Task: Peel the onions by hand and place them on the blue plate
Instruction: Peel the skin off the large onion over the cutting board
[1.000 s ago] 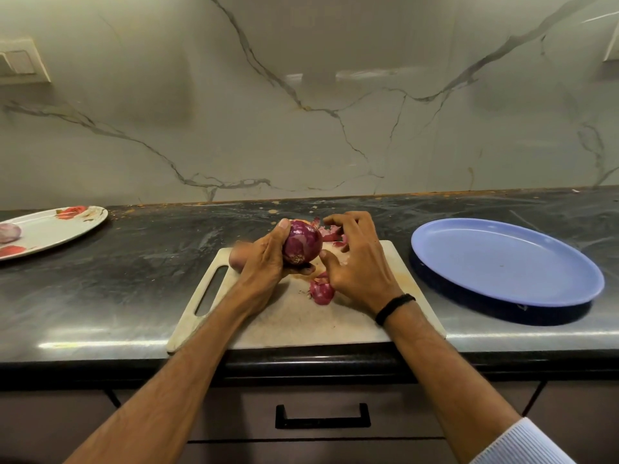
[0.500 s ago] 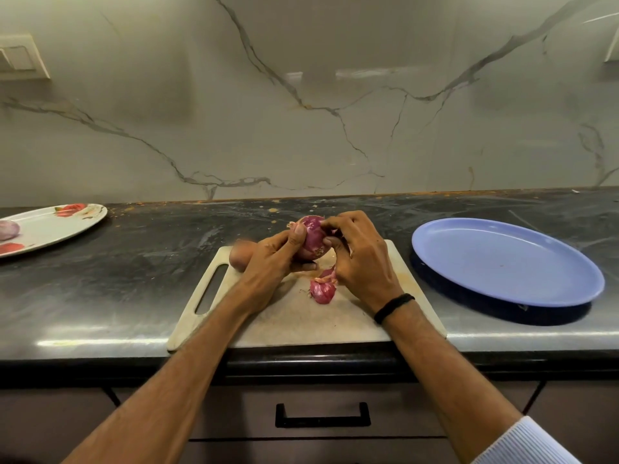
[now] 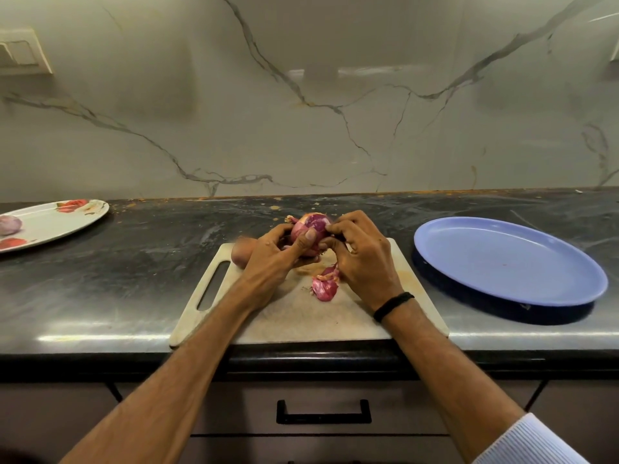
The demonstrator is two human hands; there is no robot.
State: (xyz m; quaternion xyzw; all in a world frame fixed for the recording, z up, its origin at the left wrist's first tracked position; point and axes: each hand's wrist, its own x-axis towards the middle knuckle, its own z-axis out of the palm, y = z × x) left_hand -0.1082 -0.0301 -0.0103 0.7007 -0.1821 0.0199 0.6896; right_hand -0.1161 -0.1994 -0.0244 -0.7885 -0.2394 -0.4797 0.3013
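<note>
One purple-red round onion (image 3: 310,229) is held above the beige cutting board (image 3: 301,316). The left hand (image 3: 278,252) curls round it as a brace, so the right hand (image 3: 361,256) can pinch its papery skin (image 3: 323,224) at the 3 o'clock side. One round blue plate (image 3: 509,259) waits at 3 o'clock; a second onion (image 3: 10,225) lies on one white flowered plate (image 3: 60,221) at 9 o'clock.

No legible text
Nothing can be read on the blue plate (image 3: 502,262), the cutting board (image 3: 301,316) or the desk (image 3: 117,279).
</note>
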